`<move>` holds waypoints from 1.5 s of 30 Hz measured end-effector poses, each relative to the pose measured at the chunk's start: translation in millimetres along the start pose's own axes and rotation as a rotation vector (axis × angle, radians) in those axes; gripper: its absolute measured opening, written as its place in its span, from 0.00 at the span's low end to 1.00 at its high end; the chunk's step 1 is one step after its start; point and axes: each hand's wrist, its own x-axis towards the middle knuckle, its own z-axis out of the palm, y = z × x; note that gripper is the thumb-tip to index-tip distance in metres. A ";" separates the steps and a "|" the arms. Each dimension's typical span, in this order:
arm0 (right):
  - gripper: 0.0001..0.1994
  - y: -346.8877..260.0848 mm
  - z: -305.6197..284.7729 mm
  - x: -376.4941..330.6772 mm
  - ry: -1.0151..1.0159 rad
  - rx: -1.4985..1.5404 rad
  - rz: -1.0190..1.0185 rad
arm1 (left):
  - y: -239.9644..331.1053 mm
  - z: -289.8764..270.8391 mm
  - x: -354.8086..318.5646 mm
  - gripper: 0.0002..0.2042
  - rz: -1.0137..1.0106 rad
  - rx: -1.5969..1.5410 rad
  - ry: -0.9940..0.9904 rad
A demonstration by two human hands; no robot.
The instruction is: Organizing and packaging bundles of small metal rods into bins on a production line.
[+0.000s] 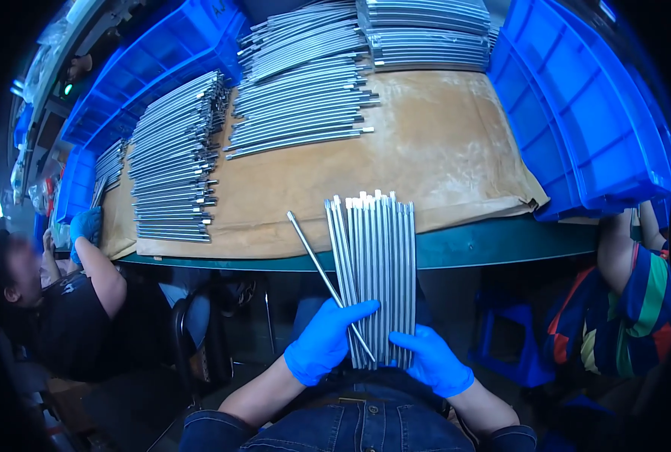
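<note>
A bundle of slim silvery metal rods (pixel 377 279) stands nearly upright in front of my body, short light tips at its upper end. My left hand (pixel 322 343), in a blue glove, is closed round the bundle's lower left side with the thumb across the front. One separate metal rod (pixel 313 252) leans out to the left, its lower part passing under that thumb and across the bundle. My right hand (pixel 435 361), gloved in blue too, grips the lower right side, thumb laid over the rods. The fingers behind the bundle are mostly hidden.
Brown cardboard (pixel 456 151) covers the green-edged table, with rod piles at left (pixel 173 166), middle (pixel 298 105) and back (pixel 426 38). Blue crates flank it at left (pixel 154 75) and right (pixel 576 113). People sit either side, a black shirt (pixel 71 316) left, a striped sleeve (pixel 644 294) right.
</note>
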 end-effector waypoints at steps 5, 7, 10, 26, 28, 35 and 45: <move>0.21 3.7 3.3 1.3 -0.052 0.012 0.040 | 6.1 -8.6 -10.4 0.19 -0.025 0.010 -0.043; 0.22 3.0 2.0 4.8 -0.072 0.007 0.045 | 8.4 -13.3 -10.5 0.20 -0.070 0.050 -0.113; 0.23 9.6 3.4 9.9 -0.097 -0.021 0.067 | 9.0 -16.9 -10.6 0.20 -0.084 0.051 -0.125; 0.26 13.8 3.7 7.3 -0.095 -0.132 -0.020 | -1.4 -25.8 -7.4 0.17 0.030 0.060 -0.089; 0.26 12.2 4.9 5.2 -0.089 -0.129 -0.003 | -0.3 -27.7 -8.9 0.17 0.016 0.041 -0.099; 0.26 6.3 6.0 -0.2 -0.055 -0.117 0.024 | -4.7 -35.8 -5.8 0.18 -0.003 -0.067 -0.142; 0.25 9.9 3.7 -4.6 0.021 -0.309 -0.060 | -6.9 -13.8 1.4 0.17 0.106 0.110 -0.062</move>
